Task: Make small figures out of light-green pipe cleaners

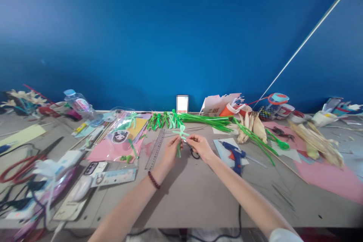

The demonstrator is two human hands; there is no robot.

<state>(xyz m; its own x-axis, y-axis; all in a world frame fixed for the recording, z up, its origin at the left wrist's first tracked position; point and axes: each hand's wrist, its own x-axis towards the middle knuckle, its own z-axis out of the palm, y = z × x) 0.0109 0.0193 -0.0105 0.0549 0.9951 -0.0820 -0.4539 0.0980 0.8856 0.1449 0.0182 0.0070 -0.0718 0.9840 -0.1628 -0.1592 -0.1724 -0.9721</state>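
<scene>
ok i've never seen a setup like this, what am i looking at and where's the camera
There is no machine here: these are a person's two bare hands. The single picture comes from a camera worn on that person's head, looking forward and down over a grey table towards a blue panel.

The left hand holds a light green piece. The right hand is close against it, beside a black looped handle; I can't tell what it grips.

Around them lie a clear ruler, a blue glue gun, a bundle of green stems and, far left, red-handled scissors.
</scene>
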